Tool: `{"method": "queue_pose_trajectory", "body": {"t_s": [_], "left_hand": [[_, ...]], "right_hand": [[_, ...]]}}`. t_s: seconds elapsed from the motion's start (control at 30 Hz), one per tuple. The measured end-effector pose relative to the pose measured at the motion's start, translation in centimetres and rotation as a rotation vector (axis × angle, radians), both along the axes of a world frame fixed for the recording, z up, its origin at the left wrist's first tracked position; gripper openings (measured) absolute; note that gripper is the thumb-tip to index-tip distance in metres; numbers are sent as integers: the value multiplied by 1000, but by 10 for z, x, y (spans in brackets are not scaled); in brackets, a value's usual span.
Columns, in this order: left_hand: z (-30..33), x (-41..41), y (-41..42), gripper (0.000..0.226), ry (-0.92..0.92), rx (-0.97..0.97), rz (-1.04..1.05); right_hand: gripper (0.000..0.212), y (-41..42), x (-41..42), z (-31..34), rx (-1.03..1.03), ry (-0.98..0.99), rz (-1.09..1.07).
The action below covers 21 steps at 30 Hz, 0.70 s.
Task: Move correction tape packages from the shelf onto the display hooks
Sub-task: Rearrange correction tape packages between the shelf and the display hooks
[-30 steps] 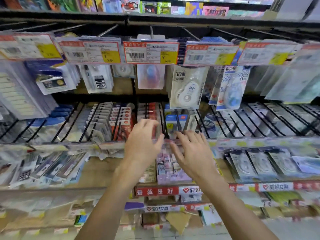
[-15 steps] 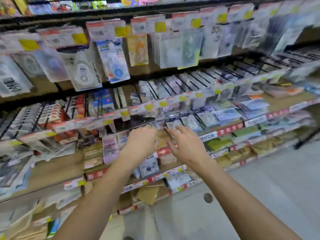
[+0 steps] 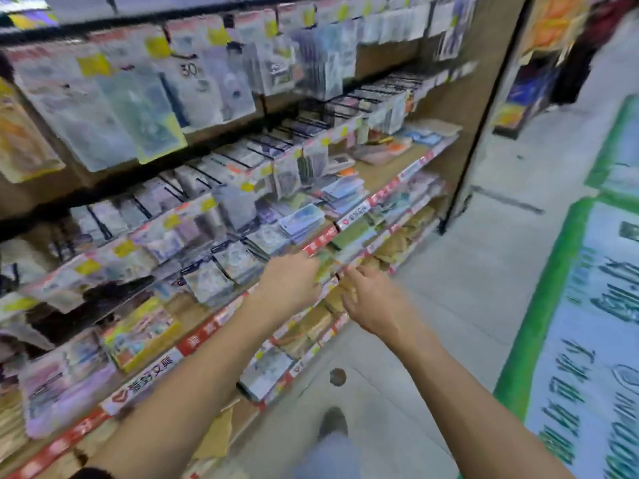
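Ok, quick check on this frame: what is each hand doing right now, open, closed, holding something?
Left hand: at the shelf edge, fingers curled; too blurred to tell whether it holds anything.
Right hand: beside it, also blurred; cannot be told.

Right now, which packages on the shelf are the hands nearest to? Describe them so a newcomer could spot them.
Find the wooden shelf edged with red and white label strips. Just above that edge, left of the left hand, stand clear correction tape packages with dark tops. Unlike the hanging packs above, they lie stacked on the board.
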<state>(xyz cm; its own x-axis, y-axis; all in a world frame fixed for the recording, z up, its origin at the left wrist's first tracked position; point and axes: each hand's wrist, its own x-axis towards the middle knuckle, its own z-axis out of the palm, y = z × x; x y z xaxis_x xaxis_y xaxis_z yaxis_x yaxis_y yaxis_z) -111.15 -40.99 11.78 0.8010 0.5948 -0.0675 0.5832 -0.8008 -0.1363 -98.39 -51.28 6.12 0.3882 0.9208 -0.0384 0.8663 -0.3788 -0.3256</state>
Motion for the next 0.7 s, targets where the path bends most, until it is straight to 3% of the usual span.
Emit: {"method": "queue_pose_trajectory", "body": {"t_s": [0.33, 0.43, 0.7], "left_hand": [[-37, 154, 44, 24, 15, -29, -138], [-49, 204, 73, 16, 12, -66, -119], [-62, 301, 168, 26, 40, -161, 54]], "right_hand": [[42, 22, 130, -26, -70, -20, -114], [46, 49, 181, -30, -116, -46, -74], [46, 139, 301, -36, -261, -49, 70]]}}
